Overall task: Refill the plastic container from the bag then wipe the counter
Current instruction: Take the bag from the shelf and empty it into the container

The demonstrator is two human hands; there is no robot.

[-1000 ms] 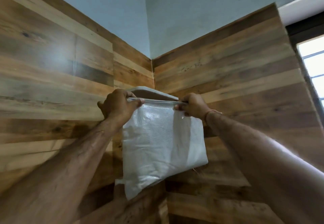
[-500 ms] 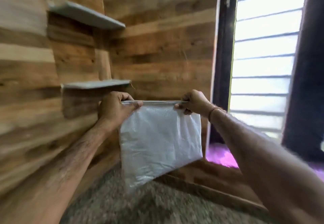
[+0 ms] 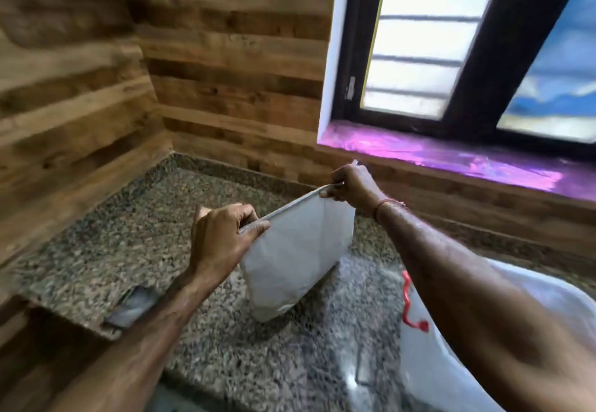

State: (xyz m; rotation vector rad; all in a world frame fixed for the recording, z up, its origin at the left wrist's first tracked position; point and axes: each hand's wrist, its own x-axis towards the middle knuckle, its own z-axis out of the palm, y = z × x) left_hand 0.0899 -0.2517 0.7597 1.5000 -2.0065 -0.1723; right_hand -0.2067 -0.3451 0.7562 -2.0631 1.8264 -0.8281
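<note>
**Stock on view: one bag in hand, refill not begun**

1. Granite counter (image 3: 135, 250). It spreads beneath and beyond my fingers; I see no spill on it, so wiping is left for last.
2. White plastic container (image 3: 548, 302), I judge, with a red tie (image 3: 408, 302) at its near side. It sits below my right forearm, mostly hidden; whether it is open or filled I cannot tell.
3. Bag (image 3: 296, 256), white, sealed along its top strip. It hangs from my fingers, its bottom corner at or just above the counter.
4. Left hand (image 3: 219, 240). Fingers pinched shut on the bag's lower top corner.
5. Right hand (image 3: 353, 185). Fingers pinched shut on the higher top corner.

Progress: bag fetched; opening, pouring and wiping all remain.

Markings: no brand, label or lettering readable; frame blurred.
</note>
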